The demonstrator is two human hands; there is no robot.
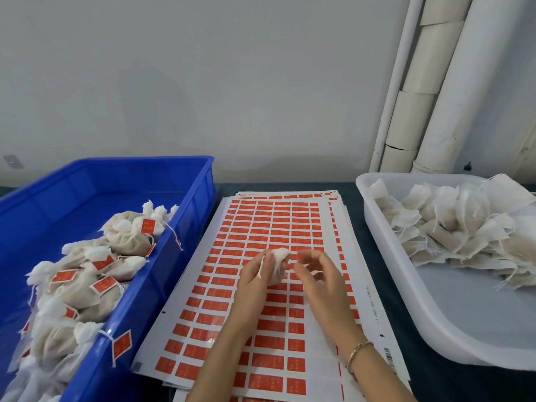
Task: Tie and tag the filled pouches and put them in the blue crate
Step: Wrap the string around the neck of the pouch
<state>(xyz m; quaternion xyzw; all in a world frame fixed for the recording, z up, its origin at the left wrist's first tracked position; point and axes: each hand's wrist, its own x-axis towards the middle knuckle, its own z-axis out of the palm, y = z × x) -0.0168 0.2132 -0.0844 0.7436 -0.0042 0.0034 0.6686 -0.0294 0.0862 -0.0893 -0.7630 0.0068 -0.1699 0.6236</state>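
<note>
Pouch: the filled pouch point(278, 265) sits in your left hand point(253, 282), above the red sticker sheets point(261, 221).
Grip: your left fingers curl round its gathered neck, with the string point(261, 267) draped over them.
Free hand: your right hand point(319, 278) is just beside the pouch, fingers curled and blurred; cannot tell if they pinch anything.
Crate: the blue crate point(185, 227) lies to your left, with tagged pouches point(87, 274) inside.

On the surface point(357, 204), the crate point(203, 181) stands at the left with tagged pouches point(87, 282) heaped in its near right part. A stack of sticker sheets point(261, 221) lies in the middle, just beside the crate. The tray point(385, 250) sits at the right, with untied pouches point(452, 224) piled in its far part. Behind the tray, pipes point(452, 82) run up the wall point(203, 82). Over the sheets, the left grip point(252, 280) holds one pouch point(280, 268), with the right grip point(322, 282) just to its right.
</note>
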